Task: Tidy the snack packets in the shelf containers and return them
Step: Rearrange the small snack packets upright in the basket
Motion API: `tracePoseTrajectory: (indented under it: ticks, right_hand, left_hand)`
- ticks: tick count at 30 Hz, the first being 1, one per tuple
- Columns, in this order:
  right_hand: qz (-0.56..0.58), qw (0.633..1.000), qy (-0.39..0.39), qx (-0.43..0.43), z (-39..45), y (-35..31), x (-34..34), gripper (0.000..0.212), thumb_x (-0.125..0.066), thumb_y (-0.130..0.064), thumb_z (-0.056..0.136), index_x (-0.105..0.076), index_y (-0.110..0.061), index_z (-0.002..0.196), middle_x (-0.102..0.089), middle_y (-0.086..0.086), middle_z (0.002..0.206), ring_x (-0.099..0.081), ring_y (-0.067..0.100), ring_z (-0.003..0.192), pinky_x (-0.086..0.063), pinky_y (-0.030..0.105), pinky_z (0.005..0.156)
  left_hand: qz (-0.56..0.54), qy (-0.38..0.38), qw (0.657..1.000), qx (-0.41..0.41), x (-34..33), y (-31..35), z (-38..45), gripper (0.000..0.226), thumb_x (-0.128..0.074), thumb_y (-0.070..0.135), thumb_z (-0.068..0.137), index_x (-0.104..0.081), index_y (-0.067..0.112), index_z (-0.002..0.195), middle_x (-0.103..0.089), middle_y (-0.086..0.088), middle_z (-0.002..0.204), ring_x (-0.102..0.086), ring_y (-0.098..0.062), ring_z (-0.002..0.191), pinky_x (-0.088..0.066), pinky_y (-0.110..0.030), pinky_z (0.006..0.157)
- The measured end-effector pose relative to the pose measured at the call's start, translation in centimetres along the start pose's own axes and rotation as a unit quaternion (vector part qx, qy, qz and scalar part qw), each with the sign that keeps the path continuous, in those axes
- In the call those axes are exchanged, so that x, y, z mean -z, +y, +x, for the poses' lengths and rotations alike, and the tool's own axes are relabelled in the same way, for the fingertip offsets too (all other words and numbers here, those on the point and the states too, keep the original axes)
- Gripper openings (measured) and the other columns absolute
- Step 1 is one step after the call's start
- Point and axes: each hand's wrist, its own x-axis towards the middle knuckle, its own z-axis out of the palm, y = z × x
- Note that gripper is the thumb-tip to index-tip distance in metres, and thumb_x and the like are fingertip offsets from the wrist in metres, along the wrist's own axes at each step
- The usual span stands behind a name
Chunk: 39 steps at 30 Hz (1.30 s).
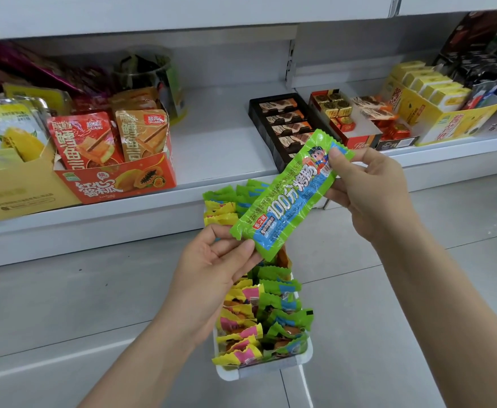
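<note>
A green snack packet (291,191) is held slantwise in the air above a white tray (259,369) of green, yellow and pink packets (259,319) standing on the tiled floor (64,304). The left hand (214,269) pinches its lower end, the right hand (368,189) its upper end. Behind, the shelf (211,148) carries a red carton (117,178) near its front edge and a black chocolate box (285,128).

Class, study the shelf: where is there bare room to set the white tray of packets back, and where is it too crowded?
Free: the bare shelf strip between the red papaya box and the black chocolate tray. Crowded: left of the red box, packed with snack bags, and right of the black tray, lined with boxes. The white tray sits on the floor below.
</note>
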Motion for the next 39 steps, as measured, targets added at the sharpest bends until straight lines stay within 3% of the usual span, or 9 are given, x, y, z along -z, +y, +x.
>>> tracePoseTrajectory:
  ticks: [7, 14, 16, 20, 23, 26, 29, 35, 39]
  right_hand:
    - [0.033, 0.999, 0.005, -0.019, -0.1, 1.5, 0.7, 0.021, -0.063, -0.017, 0.096, -0.047, -0.013, 0.083, -0.075, 0.012, 0.083, -0.075, 0.017, 0.07, -0.056, 0.022, 0.053]
    - [0.136, 0.984, -0.041, -0.111, -2.2, 4.7, 1.7, 0.016, -0.064, -0.005, 0.092, -0.052, -0.008, 0.082, -0.075, 0.02, 0.087, -0.076, 0.026, 0.079, -0.061, 0.03, 0.066]
    - [0.141, 0.97, -0.102, -0.172, -2.4, 4.3, 2.6, 0.013, -0.071, -0.018, 0.084, -0.064, -0.008, 0.086, -0.074, 0.018, 0.101, -0.075, 0.03, 0.084, -0.061, 0.033, 0.067]
    - [0.138, 0.931, -0.241, -0.238, -2.8, 3.0, 3.8, 0.057, -0.078, -0.062, 0.063, -0.08, -0.014, 0.093, -0.075, 0.012, 0.108, -0.074, 0.027, 0.095, -0.061, 0.03, 0.07]
    - [0.103, 0.938, -0.292, -0.156, -3.8, 2.9, 3.4, 0.044, -0.096, -0.043, 0.05, -0.077, -0.009, 0.069, -0.075, 0.016, 0.105, -0.072, 0.026, 0.104, -0.058, 0.026, 0.082]
    - [-0.063, 0.95, -0.304, 0.028, -5.3, 2.9, 2.5, 0.025, -0.092, -0.027, 0.059, -0.079, -0.015, 0.077, -0.076, 0.008, 0.108, -0.069, 0.021, 0.11, -0.054, 0.021, 0.088]
    - [-0.181, 0.929, -0.278, 0.163, -6.6, 3.5, 1.7, 0.021, -0.086, -0.022, 0.064, -0.08, -0.023, 0.084, -0.076, -0.005, 0.106, -0.069, 0.014, 0.108, -0.052, 0.023, 0.091]
    - [-0.217, 0.932, -0.171, 0.235, -7.4, 4.8, 0.8, 0.019, -0.086, -0.02, 0.064, -0.079, -0.032, 0.078, -0.075, -0.019, 0.099, -0.069, 0.005, 0.101, -0.054, 0.018, 0.084]
    - [-0.228, 0.92, -0.187, 0.257, -7.8, 5.0, 0.7, 0.015, -0.084, -0.027, 0.067, -0.08, -0.031, 0.08, -0.074, -0.017, 0.104, -0.07, 0.008, 0.102, -0.055, 0.02, 0.081]
  left_hand:
    - [-0.023, -0.007, 0.999, -0.022, 0.0, 0.1, -0.3, 0.034, -0.066, 0.004, 0.074, -0.053, 0.008, 0.105, -0.075, -0.017, 0.103, -0.074, -0.025, 0.093, -0.059, -0.027, 0.074]
    - [-0.071, 0.002, 0.996, -0.058, 0.1, 0.4, 0.2, 0.024, -0.058, 0.001, 0.089, -0.051, 0.008, 0.112, -0.074, -0.013, 0.106, -0.073, -0.021, 0.098, -0.06, -0.032, 0.077]
    - [-0.024, 0.026, 0.996, -0.084, 0.7, 0.9, 0.5, 0.02, -0.055, 0.0, 0.092, -0.051, 0.014, 0.106, -0.076, -0.007, 0.097, -0.074, -0.016, 0.089, -0.06, -0.03, 0.072]
    - [0.108, 0.033, 0.982, -0.148, 1.3, 1.9, 1.1, 0.022, -0.058, 0.001, 0.092, -0.057, 0.019, 0.103, -0.075, -0.001, 0.1, -0.072, -0.015, 0.086, -0.059, -0.027, 0.068]
    - [0.109, 0.062, 0.98, -0.154, 0.8, 2.0, 1.6, 0.025, -0.055, 0.001, 0.097, -0.059, 0.022, 0.111, -0.068, -0.002, 0.114, -0.069, -0.012, 0.096, -0.057, -0.024, 0.078]
    - [-0.083, 0.041, 0.994, -0.063, 0.0, 2.7, 2.0, 0.027, -0.05, 0.004, 0.1, -0.053, 0.011, 0.125, -0.062, -0.011, 0.107, -0.062, -0.017, 0.098, -0.051, -0.034, 0.092]
    - [-0.162, -0.035, 0.986, -0.011, -0.2, 3.5, 1.9, 0.021, -0.044, 0.014, 0.098, -0.052, 0.009, 0.117, -0.054, -0.008, 0.092, -0.055, -0.02, 0.085, -0.053, -0.035, 0.084]
    - [-0.179, -0.03, 0.983, 0.005, -0.4, 3.7, 1.2, 0.055, -0.04, 0.045, 0.098, -0.058, 0.005, 0.13, -0.067, -0.01, 0.126, -0.063, -0.021, 0.119, -0.053, -0.036, 0.1]
    - [-0.113, 0.031, 0.993, -0.019, -0.1, 3.7, 1.6, 0.042, -0.042, 0.036, 0.103, -0.063, 0.004, 0.121, -0.071, -0.014, 0.119, -0.067, -0.025, 0.113, -0.058, -0.033, 0.09]
